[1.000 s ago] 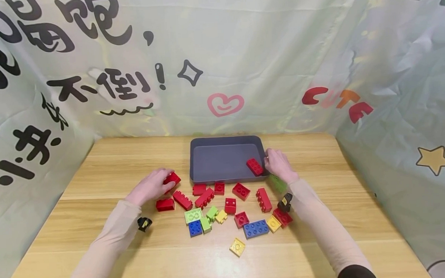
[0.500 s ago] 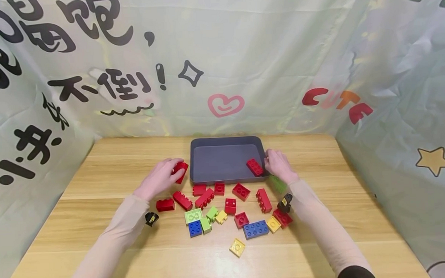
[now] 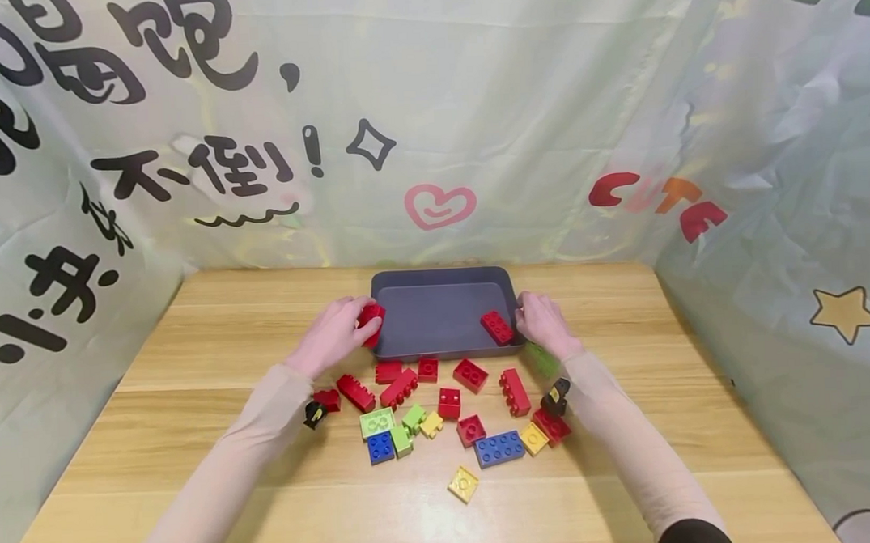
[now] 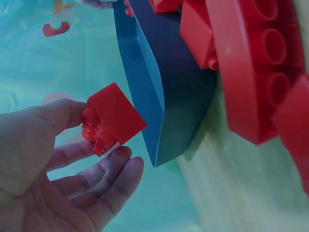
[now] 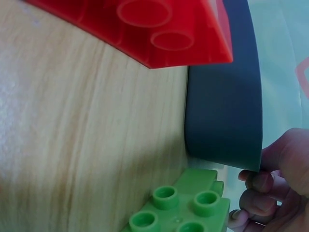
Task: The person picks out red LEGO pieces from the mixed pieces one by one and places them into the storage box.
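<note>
The left hand (image 3: 332,337) is pinching a red block (image 4: 116,116) between its thumb and fingers, so its grip is opening only as wide as the block, and the other fingers are bending loosely below. That block is hanging right by the left rim of the dark tray (image 3: 433,316), with its bumps facing the hand; I can't tell if it is touching the rim. The tray is sitting near the middle of the back edge of the wooden surface (image 3: 373,525). The right hand (image 3: 544,322) is holding the tray's right rim, with its grip nearly closed on the thin wall. Inside the tray, a long red brick (image 3: 496,327) is lying near the front right corner. Just outside that corner, a green block (image 5: 193,186) is resting by the right wrist. More red blocks (image 3: 399,388) are lying in front of the tray's front edge. Nearer the front of the surface, a small blue block (image 3: 380,448) is touching a pale green block (image 3: 378,423), a long blue block (image 3: 499,448) is lying to their right, and a yellow block (image 3: 463,484) is sitting nearest the front.
</note>
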A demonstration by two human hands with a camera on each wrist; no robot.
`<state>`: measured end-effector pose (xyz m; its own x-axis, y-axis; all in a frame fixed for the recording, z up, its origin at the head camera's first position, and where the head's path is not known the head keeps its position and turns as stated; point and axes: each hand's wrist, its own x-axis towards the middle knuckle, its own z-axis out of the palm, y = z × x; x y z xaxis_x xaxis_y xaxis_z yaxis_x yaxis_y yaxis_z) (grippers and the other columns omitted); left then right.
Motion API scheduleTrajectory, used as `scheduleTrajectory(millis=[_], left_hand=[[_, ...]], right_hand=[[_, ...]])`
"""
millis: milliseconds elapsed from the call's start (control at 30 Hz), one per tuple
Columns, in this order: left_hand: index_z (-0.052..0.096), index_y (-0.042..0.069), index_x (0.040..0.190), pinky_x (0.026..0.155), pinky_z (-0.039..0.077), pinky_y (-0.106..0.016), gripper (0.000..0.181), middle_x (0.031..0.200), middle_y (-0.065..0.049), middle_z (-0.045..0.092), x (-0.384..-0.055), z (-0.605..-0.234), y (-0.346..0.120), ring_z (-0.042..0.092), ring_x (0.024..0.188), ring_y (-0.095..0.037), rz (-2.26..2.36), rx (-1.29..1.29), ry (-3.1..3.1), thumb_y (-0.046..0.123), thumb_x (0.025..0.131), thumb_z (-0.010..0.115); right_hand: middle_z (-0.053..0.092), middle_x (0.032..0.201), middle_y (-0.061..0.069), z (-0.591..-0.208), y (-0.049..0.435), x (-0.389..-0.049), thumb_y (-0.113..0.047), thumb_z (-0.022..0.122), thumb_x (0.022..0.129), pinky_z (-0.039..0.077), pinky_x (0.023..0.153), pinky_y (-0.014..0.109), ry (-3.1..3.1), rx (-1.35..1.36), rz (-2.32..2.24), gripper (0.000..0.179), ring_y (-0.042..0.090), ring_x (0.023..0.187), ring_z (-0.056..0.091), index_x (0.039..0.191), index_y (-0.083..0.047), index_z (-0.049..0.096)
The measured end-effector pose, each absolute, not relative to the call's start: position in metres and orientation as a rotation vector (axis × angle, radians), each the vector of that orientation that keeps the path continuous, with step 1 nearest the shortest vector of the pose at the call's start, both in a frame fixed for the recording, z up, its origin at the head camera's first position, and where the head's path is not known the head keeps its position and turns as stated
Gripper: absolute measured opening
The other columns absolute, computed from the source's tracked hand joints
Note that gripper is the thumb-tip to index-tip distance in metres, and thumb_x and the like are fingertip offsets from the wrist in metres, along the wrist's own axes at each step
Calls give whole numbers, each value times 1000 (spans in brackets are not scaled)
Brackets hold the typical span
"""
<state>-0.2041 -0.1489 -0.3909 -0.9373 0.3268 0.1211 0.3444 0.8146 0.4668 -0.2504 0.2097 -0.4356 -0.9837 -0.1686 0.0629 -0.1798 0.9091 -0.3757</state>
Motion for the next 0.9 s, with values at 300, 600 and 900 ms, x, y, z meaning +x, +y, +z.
scheduleTrajectory(millis=[300, 600, 900], left_hand=[[63, 0, 126, 92, 57, -48, 36, 115, -22, 70, -214, -389, -131, 68, 100, -33, -717, -589, -2933, 23, 98, 65], [64, 2, 118, 74, 57, -39, 30, 92, -15, 70, -221, -389, -118, 63, 80, -27, -631, -555, -2950, 21, 95, 69], [64, 4, 96, 54, 47, -31, 20, 72, -8, 63, -225, -401, -110, 61, 65, -24, -503, -498, -3008, 24, 95, 68]], right_hand=[[68, 84, 21, -435, 208, -250, -3, 56, 92, 55, 64, 42, -3042, 269, 614, 11, 30, 70, 62, 97, 5, 62], [67, 83, 21, -436, 208, -250, -3, 55, 92, 55, 63, 43, -3032, 277, 607, 12, 30, 70, 62, 97, 6, 61], [67, 85, 21, -436, 208, -249, -3, 56, 92, 55, 64, 42, -3043, 251, 614, 12, 29, 70, 62, 98, 6, 62]])
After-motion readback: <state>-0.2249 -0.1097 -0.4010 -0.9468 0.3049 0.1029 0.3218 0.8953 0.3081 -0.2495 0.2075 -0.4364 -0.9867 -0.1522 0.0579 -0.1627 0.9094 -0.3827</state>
